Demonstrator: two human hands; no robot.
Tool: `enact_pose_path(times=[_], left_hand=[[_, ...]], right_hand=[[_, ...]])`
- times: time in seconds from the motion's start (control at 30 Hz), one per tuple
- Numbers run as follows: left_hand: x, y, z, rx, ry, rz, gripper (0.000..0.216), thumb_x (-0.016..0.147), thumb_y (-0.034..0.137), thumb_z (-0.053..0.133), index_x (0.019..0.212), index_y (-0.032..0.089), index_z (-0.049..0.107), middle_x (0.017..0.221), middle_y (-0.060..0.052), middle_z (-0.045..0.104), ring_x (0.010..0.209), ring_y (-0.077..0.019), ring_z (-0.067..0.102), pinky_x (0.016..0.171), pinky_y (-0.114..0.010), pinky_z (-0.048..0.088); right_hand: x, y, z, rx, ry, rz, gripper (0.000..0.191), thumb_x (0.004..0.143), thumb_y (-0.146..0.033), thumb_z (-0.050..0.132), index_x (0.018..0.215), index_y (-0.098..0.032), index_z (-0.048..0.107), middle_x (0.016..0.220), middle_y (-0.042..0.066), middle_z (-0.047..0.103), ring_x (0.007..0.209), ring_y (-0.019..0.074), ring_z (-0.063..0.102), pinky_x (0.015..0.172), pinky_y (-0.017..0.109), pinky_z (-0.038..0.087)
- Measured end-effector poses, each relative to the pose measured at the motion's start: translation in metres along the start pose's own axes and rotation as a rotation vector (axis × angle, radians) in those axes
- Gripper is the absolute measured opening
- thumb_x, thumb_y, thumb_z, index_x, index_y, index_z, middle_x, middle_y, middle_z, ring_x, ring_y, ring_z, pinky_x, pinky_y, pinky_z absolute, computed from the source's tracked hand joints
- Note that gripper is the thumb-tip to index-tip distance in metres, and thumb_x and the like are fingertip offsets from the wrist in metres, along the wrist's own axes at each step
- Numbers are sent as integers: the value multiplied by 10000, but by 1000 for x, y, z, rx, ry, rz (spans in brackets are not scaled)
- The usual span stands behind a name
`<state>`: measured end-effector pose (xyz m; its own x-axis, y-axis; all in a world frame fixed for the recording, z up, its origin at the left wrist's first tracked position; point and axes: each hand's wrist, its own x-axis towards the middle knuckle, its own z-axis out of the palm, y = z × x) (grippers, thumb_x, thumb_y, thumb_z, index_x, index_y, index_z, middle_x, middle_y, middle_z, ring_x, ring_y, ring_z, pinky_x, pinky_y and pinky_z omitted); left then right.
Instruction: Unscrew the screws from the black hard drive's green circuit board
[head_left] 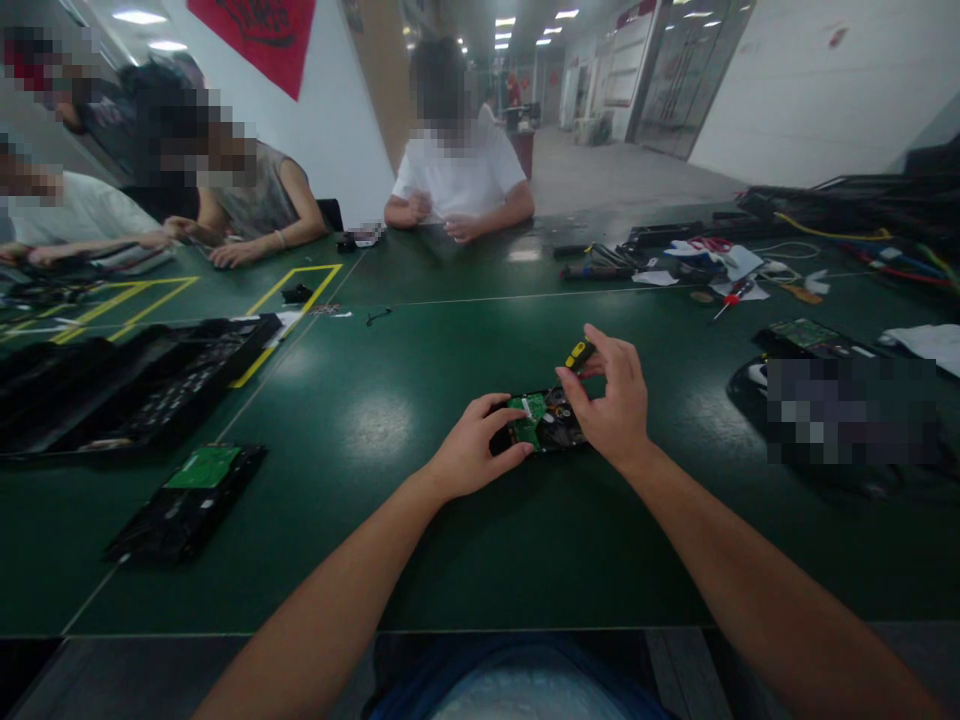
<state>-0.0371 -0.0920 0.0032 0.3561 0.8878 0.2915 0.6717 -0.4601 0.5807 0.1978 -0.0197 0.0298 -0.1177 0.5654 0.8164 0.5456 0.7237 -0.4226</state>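
A hard drive (559, 420) with a green circuit board lies on the green table in front of me. My left hand (480, 440) grips its left end, thumb on the near edge and fingers on the far side and over the board. In my right hand (616, 405) is a black-and-yellow screwdriver (579, 355), pinched between thumb and fingers and tilted above the drive's right part. Its tip is hidden by the hand. To the left, a black unit with a green board (204, 467) rests apart from both hands.
A long black plastic housing (157, 395) lies at the left. On the right are a red-handled screwdriver (736, 295), cables and dark parts (825, 215), plus another circuit board (806, 335). Several people sit across the green table (375, 540), one in a white shirt (461, 175).
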Motion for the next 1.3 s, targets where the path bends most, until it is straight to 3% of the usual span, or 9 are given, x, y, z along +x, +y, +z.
enact_pose_path(times=[0.2, 0.4, 0.5, 0.63, 0.93, 1.13, 1.3], left_hand=[[0, 0, 0, 2, 2, 3, 498, 951, 446, 744, 1399, 248, 655, 1522, -141, 512, 1418, -338, 519, 1198, -541, 465], [0, -1, -1, 0, -12, 2, 504, 946, 456, 749, 1402, 266, 647, 1537, -131, 501, 1429, -342, 507, 1188, -565, 473], [0, -1, -1, -3, -8, 4, 510, 945, 448, 749, 1402, 244, 646, 1529, -144, 503, 1427, -340, 510, 1188, -548, 477], [-1, 0, -1, -12, -3, 9, 510, 945, 459, 747, 1398, 246, 649, 1525, -144, 505, 1426, -340, 514, 1190, -544, 476], [0, 0, 0, -4, -3, 14, 502, 952, 445, 744, 1402, 247, 644, 1524, -149, 504, 1425, -340, 514, 1190, -563, 473], [0, 2, -1, -4, -9, 5, 511, 949, 458, 743, 1406, 253, 641, 1523, -149, 504, 1427, -345, 512, 1187, -566, 478], [-1, 3, -3, -3, -17, -4, 504, 953, 465, 736, 1402, 256, 643, 1532, -147, 498, 1432, -347, 508, 1182, -566, 484]], right_hand=[[-2, 1, 1, 36, -14, -12, 618, 985, -246, 609, 1574, -318, 439, 1338, 109, 589, 954, 221, 688, 876, 467, 663], [-2, 2, 1, 2, 31, 4, 631, 934, -319, 717, 1518, -291, 481, 1303, 121, 572, 997, 249, 646, 759, 438, 665], [-1, 0, -1, 4, 8, -9, 606, 951, -327, 694, 1523, -300, 495, 1305, 120, 583, 1060, 266, 644, 803, 451, 669], [-1, -1, 0, 66, -33, -14, 662, 997, -280, 601, 1622, -318, 386, 1397, 127, 577, 1174, 281, 653, 923, 485, 665], [0, -3, -2, 16, -46, -16, 657, 964, -311, 686, 1577, -373, 457, 1269, 79, 627, 973, 234, 665, 819, 445, 659], [-1, -4, -1, 97, -97, -25, 696, 993, -249, 610, 1636, -352, 363, 1361, 87, 623, 1024, 228, 692, 928, 473, 651], [-1, -1, 0, 33, -68, -32, 671, 970, -303, 674, 1595, -347, 435, 1312, 92, 637, 1020, 248, 676, 857, 464, 659]])
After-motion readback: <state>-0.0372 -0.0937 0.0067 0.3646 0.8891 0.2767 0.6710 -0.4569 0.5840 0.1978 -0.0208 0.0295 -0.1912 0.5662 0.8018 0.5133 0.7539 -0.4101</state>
